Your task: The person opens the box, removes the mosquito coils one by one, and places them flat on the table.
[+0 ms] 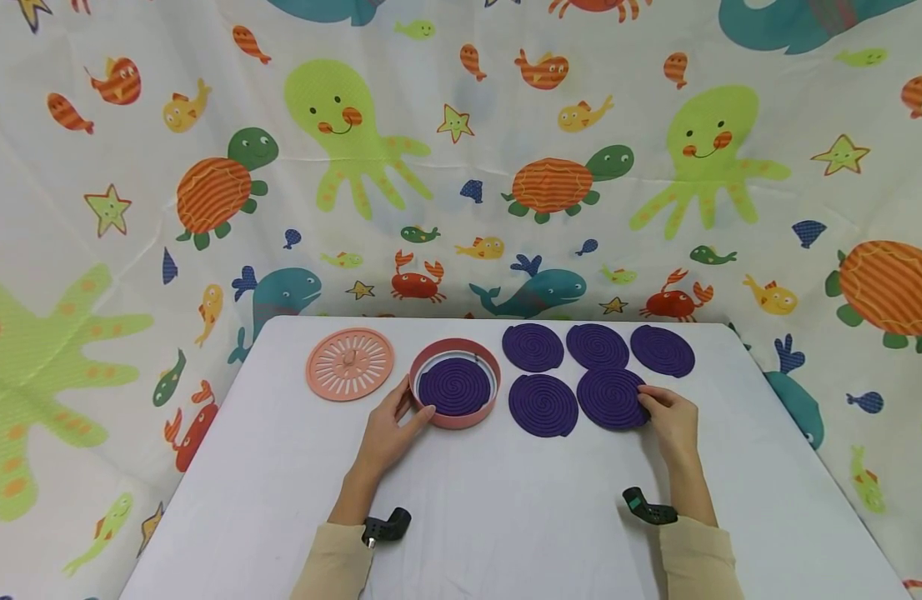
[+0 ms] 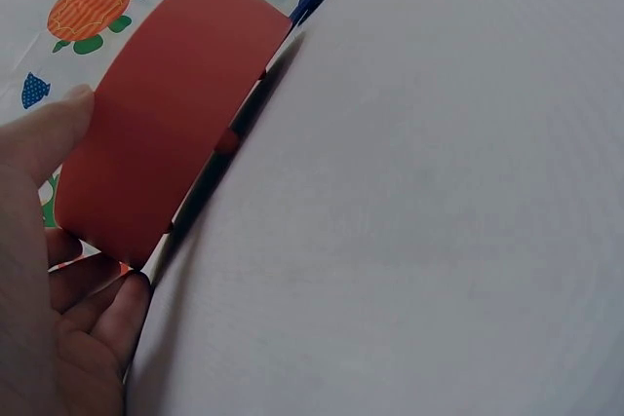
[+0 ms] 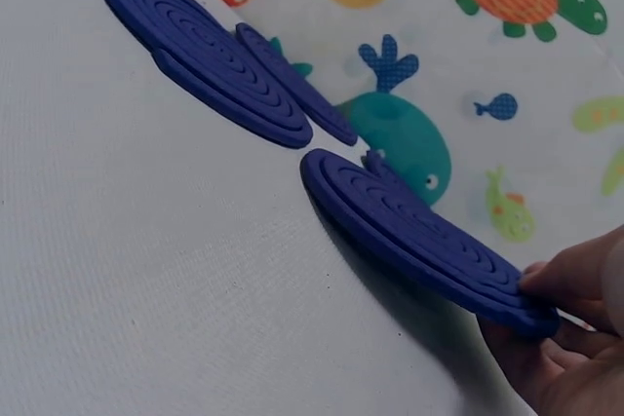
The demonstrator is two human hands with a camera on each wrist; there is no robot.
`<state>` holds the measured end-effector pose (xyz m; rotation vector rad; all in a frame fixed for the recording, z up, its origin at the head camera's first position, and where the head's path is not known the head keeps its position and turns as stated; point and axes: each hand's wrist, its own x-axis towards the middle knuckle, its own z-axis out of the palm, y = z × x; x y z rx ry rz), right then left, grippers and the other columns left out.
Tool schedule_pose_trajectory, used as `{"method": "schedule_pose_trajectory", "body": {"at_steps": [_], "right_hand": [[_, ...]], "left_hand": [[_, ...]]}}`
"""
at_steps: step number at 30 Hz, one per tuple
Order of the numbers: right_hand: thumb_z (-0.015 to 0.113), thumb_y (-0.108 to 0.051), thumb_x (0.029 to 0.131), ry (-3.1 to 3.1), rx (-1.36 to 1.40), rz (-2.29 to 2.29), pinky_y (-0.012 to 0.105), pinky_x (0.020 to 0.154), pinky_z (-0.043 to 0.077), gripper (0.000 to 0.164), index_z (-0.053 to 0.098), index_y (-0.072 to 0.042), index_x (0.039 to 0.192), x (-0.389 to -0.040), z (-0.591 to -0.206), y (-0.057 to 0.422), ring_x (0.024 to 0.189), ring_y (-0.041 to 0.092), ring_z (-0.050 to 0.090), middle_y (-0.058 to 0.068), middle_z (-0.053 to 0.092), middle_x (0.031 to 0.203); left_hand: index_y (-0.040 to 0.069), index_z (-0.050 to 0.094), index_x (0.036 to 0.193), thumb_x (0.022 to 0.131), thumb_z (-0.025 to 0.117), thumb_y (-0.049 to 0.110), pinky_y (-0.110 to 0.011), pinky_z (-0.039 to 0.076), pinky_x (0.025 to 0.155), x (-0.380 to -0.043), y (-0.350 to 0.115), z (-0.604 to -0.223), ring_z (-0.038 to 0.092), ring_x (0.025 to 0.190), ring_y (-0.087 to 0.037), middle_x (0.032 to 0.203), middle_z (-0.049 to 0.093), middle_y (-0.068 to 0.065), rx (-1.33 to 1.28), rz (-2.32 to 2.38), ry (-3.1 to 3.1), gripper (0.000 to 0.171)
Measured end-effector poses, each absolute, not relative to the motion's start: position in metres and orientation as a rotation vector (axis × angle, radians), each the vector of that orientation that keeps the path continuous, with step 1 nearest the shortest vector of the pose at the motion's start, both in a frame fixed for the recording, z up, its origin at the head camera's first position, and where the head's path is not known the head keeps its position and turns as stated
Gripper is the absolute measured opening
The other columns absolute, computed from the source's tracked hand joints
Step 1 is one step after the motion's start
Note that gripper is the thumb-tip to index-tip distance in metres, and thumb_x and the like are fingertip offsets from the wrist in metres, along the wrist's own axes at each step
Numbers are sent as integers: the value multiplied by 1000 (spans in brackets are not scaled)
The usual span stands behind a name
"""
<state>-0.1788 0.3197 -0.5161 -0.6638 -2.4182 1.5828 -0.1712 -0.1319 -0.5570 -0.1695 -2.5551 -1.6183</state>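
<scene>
My left hand [image 1: 389, 429] holds the left side of a round pink mosquito coil holder [image 1: 461, 422], thumb on the near rim. In the left wrist view the fingers curl under the lower edge of its red-looking wall [image 2: 161, 114]. Inside the holder lies a purple spiral mosquito coil [image 1: 453, 387]. My right hand [image 1: 673, 421] pinches another mosquito coil [image 1: 611, 400] by its right edge. In the right wrist view this held coil [image 3: 419, 236] is tilted, its near edge raised above the table with a shadow below.
A slotted pink lid [image 1: 363, 387] with a small knob lies left of the holder. Several more purple coils [image 1: 543, 406] lie flat right of the holder, in two rows. The white table [image 1: 506, 517] ends at a sea-animal print curtain [image 1: 446, 192].
</scene>
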Motion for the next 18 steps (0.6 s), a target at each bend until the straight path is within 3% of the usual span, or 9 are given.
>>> {"method": "schedule_pose_trajectory", "body": {"at_steps": [18], "right_hand": [[67,-15,95,-2517,-675,1479,4,69,43,29,71,2,117,-175,-517,324,86,-9,50,-22,67,84]], "left_hand": [[7,36,155,89,73,47,-29,44,113,-170,-132,-556,47,143,-26,159,40,-12,-161,-1619,-2562,86]]}}
